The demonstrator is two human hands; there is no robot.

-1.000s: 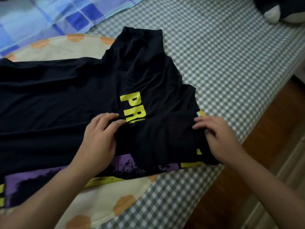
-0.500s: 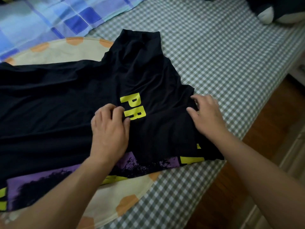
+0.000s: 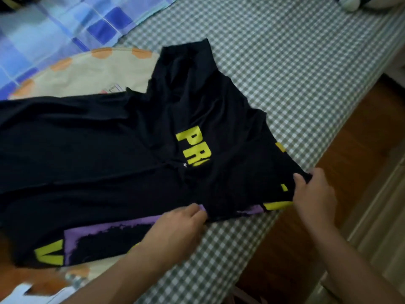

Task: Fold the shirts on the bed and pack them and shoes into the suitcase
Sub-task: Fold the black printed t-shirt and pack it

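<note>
A black shirt (image 3: 105, 150) with yellow letters and a purple print lies spread on the bed, one side folded over its middle. My left hand (image 3: 177, 227) pinches the shirt's near edge by the purple print. My right hand (image 3: 313, 194) grips the shirt's right corner near the bed's edge. No suitcase or shoes are in view.
The shirt rests on a cream round mat with orange patches (image 3: 105, 73), over a green checked sheet (image 3: 285, 62). A blue plaid blanket (image 3: 54, 25) lies at the back left. A dark and white stuffed object (image 3: 359, 3) sits at the top right. Wooden floor (image 3: 361, 139) runs along the right.
Both hands left the shirt's middle and came toward me, the left to the near edge, the right to the right corner. They now grip the fabric.
</note>
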